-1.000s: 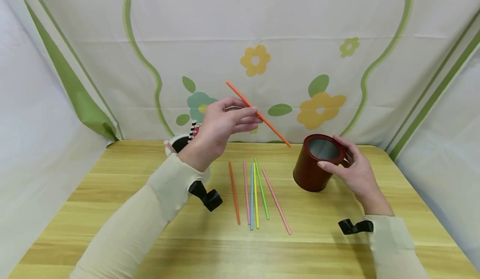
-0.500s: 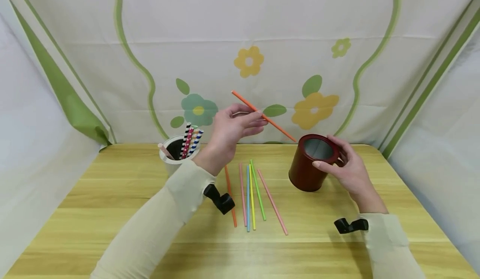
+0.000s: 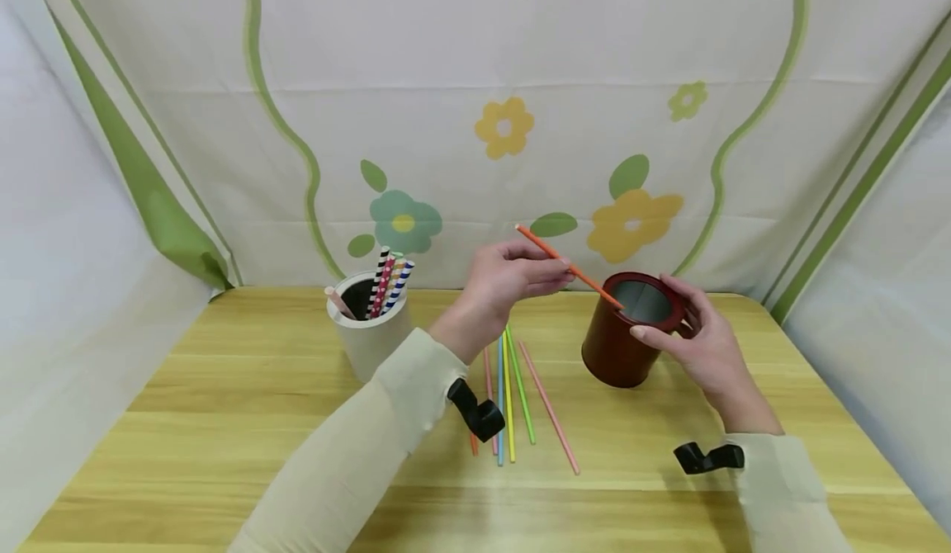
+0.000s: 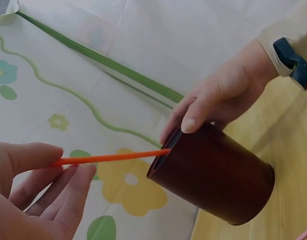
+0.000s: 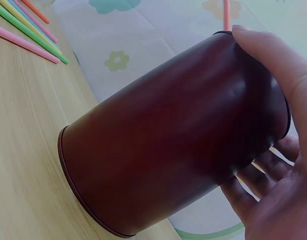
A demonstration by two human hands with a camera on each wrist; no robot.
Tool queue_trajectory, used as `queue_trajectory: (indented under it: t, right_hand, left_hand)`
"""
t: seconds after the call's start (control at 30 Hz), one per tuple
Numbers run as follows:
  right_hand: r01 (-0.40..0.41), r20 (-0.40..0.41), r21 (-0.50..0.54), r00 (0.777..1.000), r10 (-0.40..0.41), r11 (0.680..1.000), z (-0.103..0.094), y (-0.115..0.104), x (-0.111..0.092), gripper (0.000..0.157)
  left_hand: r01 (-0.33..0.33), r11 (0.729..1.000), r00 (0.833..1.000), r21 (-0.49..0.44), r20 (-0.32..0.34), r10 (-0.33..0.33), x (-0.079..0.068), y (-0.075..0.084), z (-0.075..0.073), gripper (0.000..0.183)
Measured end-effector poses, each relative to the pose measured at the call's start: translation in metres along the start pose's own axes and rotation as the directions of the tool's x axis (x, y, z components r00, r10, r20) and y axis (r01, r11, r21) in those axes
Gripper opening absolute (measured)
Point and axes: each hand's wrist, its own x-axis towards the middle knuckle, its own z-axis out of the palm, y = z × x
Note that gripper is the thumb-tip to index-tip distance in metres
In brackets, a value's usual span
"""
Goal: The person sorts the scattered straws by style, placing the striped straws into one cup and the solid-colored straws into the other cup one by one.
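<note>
In the head view my left hand (image 3: 513,281) pinches an orange straw (image 3: 546,249) between thumb and fingertips. The straw slants down to the right. Its lower end reaches just inside the near-left rim of a dark red can (image 3: 620,347), as the left wrist view also shows. My right hand (image 3: 706,342) holds that can around its upper right side, thumb on the near side of the rim. Seen from the right wrist, the dark red can (image 5: 168,135) fills most of the picture, with fingers curled behind it. The inside bottom of the can is hidden.
Several coloured straws lie on the wooden table (image 3: 223,421), among them a pink straw (image 3: 550,408) and a green straw (image 3: 522,392). My left forearm partly covers them. A white cup (image 3: 371,342) with several patterned straws stands at the left. A flowered curtain (image 3: 416,140) hangs behind.
My left hand has moved right and down with the orange straw, bringing its lower end from the air to the can's mouth. The right hand and can stay in place.
</note>
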Motion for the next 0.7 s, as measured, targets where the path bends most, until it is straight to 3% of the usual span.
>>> queue_trajectory:
  t: [0.27,0.47,0.7]
  right_hand:
    - [0.003,0.014,-0.04,1.0,-0.002,0.999,0.0,0.0,0.002,0.088]
    - [0.006,0.014,-0.027,1.0,-0.006,1.0,0.0,0.0,0.003,0.089]
    - [0.01,0.005,-0.018,1.0,-0.01,1.0,0.0,0.002,0.0,0.089]
  left_hand:
    - [0.043,0.979,0.998,0.2,0.03,-0.05,0.005,-0.003,0.005,0.01]
    - [0.049,0.969,0.998,0.24,0.024,-0.056,0.007,-0.003,0.008,0.01]
    - [0.107,0.94,0.993,0.323,0.015,-0.118,0.008,-0.002,0.011,0.009]
